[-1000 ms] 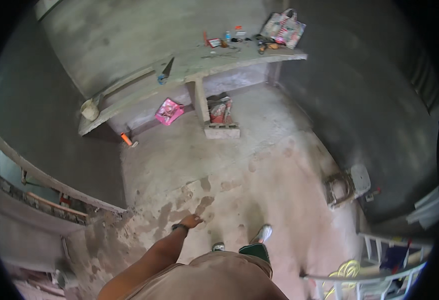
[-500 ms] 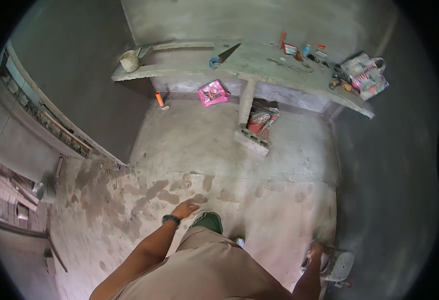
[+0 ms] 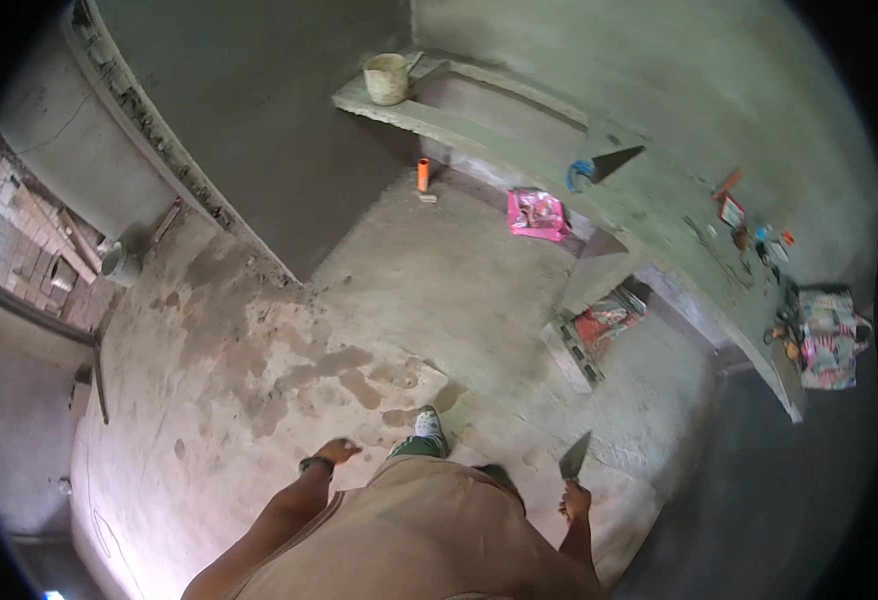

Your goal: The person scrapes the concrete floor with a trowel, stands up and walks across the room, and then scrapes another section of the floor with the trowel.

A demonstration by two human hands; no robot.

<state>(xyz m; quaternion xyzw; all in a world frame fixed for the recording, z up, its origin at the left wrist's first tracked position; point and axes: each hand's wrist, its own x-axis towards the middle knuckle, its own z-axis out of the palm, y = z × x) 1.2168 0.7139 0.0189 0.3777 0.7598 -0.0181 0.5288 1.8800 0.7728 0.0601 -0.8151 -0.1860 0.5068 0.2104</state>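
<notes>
My right hand point(image 3: 576, 502) is closed around the handle of a pointed trowel point(image 3: 576, 458). The grey blade points up and away from me, above the floor. On the other side of my body, my left hand point(image 3: 339, 451) hangs empty over the floor, fingers loosely apart, with a dark band on its wrist. One of my shoes point(image 3: 428, 424) shows just beyond my brown shirt.
A concrete counter point(image 3: 649, 225) runs along the far wall, bearing a pale bucket point(image 3: 387, 79), a handsaw point(image 3: 609, 168) and small tools. Below it lie a pink packet point(image 3: 537, 214), an orange tube point(image 3: 423, 175) and a hollow block point(image 3: 574, 352). A bucket point(image 3: 121, 265) stands left.
The view has swung left, and I have stepped forward. My right hand, earlier low beside a grey object near the right wall, now shows a trowel held out in front. My left hand stays empty.
</notes>
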